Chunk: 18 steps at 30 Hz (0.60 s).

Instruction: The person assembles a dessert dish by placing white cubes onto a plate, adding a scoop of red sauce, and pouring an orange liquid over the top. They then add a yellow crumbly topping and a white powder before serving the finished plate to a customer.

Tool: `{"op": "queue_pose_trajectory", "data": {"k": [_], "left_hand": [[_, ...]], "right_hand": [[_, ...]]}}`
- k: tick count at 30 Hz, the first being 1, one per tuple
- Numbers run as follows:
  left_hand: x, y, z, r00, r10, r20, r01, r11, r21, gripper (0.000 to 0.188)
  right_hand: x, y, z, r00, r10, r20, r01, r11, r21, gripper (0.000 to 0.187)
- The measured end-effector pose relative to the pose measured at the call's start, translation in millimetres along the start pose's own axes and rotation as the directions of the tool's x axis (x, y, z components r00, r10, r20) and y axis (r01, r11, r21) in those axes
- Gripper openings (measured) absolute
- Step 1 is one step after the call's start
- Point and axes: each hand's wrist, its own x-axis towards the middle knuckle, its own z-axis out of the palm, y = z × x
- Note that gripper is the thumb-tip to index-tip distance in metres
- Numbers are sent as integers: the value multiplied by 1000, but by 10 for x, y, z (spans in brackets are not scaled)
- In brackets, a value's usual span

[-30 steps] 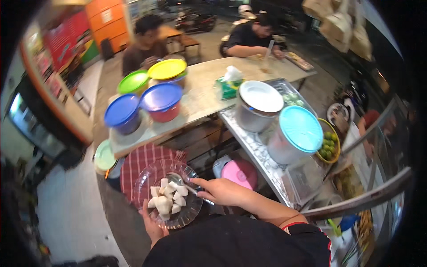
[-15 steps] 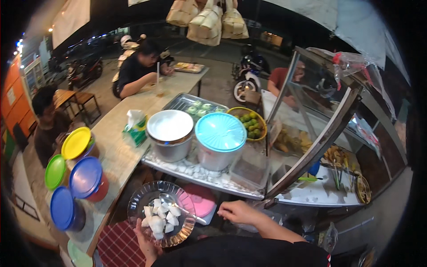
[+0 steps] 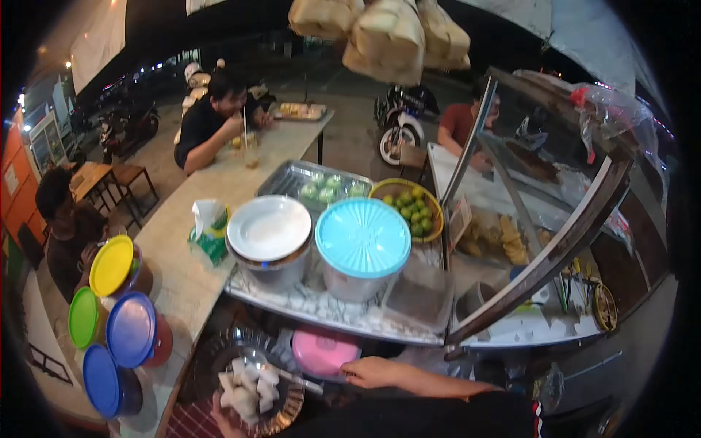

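- We find the left hand [image 3: 225, 423] at the near left side of the clear plate [image 3: 294, 406], gripping its rim low in the view.
- On the plate we see a heap of white chunks [image 3: 248, 388] and a spoon [image 3: 301, 380], whose handle reaches out over the right rim.
- We see the right hand [image 3: 371, 372] off the spoon, its fingers curled narrow beside the near edge of the pink lid [image 3: 323, 352]. We cannot tell whether they touch or pinch it.
- We judge the step in hand to be steadying the loaded plate on one side while the other hand attends to the spot by the pink lid.
- As we read it, any next move calls for a level plate, since the chunks are loose and the spoon could slide off; near the lid, the right hand would need a clear grip on its edge.
- Just beyond, we see a checked cloth [image 3: 191, 421] by the plate, and the marble-patterned counter [image 3: 321, 315] above the pink lid.
- On that counter we have a tub with a light blue lid [image 3: 363, 237], a pot [image 3: 272, 276] topped by a white bowl [image 3: 269, 226], and a basket [image 3: 438, 228] of limes [image 3: 412, 213].
- Farther left, we see four lidded tubs [image 3: 131, 330] grouped on the long table [image 3: 169, 244], with one person [image 3: 208, 135] seated at its far end.
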Motion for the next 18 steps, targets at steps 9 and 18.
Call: {"op": "queue_pose_trajectory", "data": {"k": [9, 18], "left_hand": [[-44, 268, 744, 956, -182, -228, 165, 982, -94, 51], [82, 132, 1011, 949, -198, -245, 235, 963, 134, 65]], "right_hand": [[224, 218, -299, 956, 55, -288, -23, 993, 114, 22], [996, 442, -238, 806, 238, -542, 33, 896, 442, 16]]}}
